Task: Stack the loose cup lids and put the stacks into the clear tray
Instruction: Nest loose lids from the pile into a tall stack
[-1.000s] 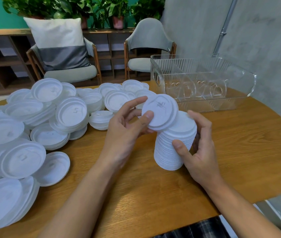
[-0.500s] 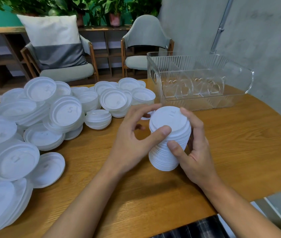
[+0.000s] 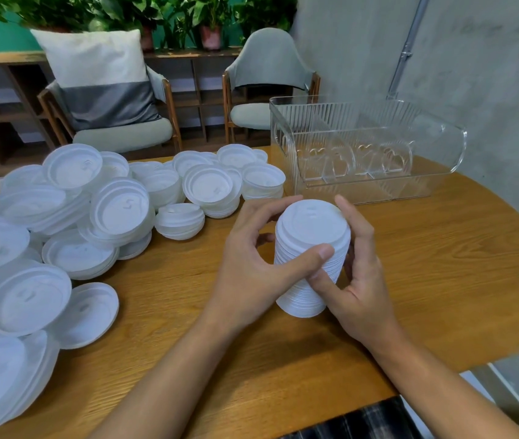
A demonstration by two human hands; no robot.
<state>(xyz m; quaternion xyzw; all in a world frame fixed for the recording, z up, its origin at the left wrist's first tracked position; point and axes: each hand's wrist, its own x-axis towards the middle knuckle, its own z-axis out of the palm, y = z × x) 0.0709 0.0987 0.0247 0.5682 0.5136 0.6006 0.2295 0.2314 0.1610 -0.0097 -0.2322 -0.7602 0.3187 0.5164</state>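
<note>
Two hands hold one tall stack of white lids (image 3: 312, 229) near the middle of the wooden surface (image 3: 441, 264). The left hand (image 3: 251, 264) wraps the left side of the stack. Its fingers (image 3: 270, 207) curl round the top edge, and its thumb lies across the near side. The right hand (image 3: 359, 280) holds the right side. Its fingers (image 3: 351, 217) reach up along the far edge, and its thumb presses low on the stack, just under the left thumb. The stack leans a little, and its bottom sits on the surface.

Just behind the stack, on the far right, stands the clear tray (image 3: 454, 134). It has thin walls inside with heart shapes on them. The stack and the tray are near each other but apart.

Many loose lids (image 3: 115, 213) lie in a big heap on the left, some in short piles and some alone.

Past the surface stand two chairs. The left chair (image 3: 122, 137) has a white and grey pillow (image 3: 99, 77) on it. Green plants (image 3: 188, 14) sit on a shelf behind.
</note>
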